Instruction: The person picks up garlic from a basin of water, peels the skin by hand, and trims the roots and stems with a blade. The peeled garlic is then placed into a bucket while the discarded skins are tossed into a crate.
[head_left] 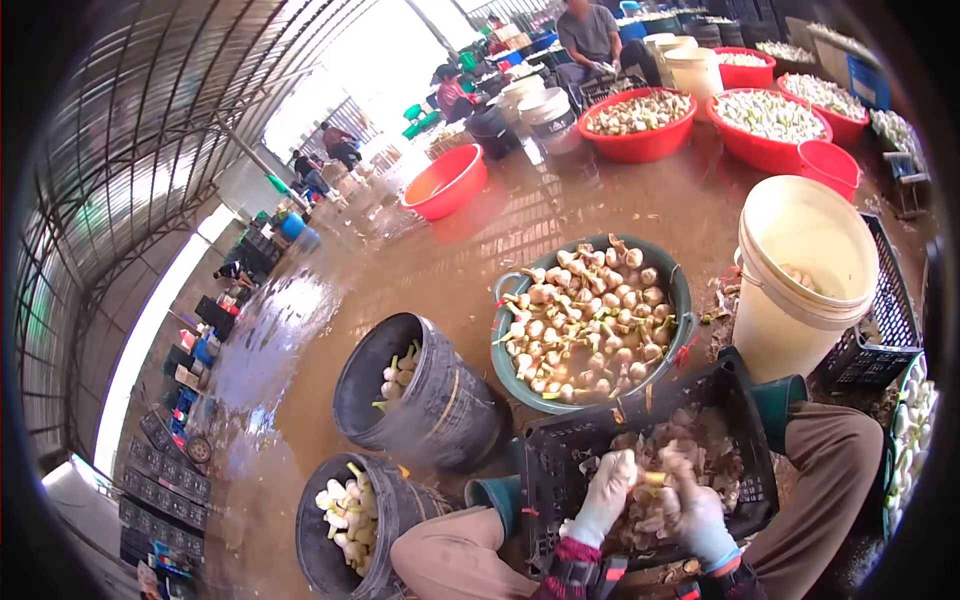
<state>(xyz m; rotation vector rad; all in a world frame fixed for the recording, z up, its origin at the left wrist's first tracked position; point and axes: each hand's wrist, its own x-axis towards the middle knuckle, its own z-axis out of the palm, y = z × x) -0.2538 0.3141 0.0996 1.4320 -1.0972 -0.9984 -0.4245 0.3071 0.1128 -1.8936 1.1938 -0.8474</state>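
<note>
Both my hands wear pale gloves and work above a black plastic crate (552,500) between my knees. Dry garlic skins (712,432) lie heaped in it. My left hand (606,492) is closed around a garlic bulb that its fingers mostly hide. A yellowish stem (655,478) pokes out toward my other hand. Close to that stem, my right hand (698,512) is smeared by motion, and I cannot see how its fingers are set. Just beyond the crate, a green tub (503,345) holds many unpeeled garlic bulbs (590,320).
Left of the crate stand two dark buckets, a tilted one (450,400) and a nearer one (395,510), with peeled garlic inside. A cream bucket (795,300) is at the right. Red tubs (640,148) of garlic and a seated person (588,38) are farther back on wet floor.
</note>
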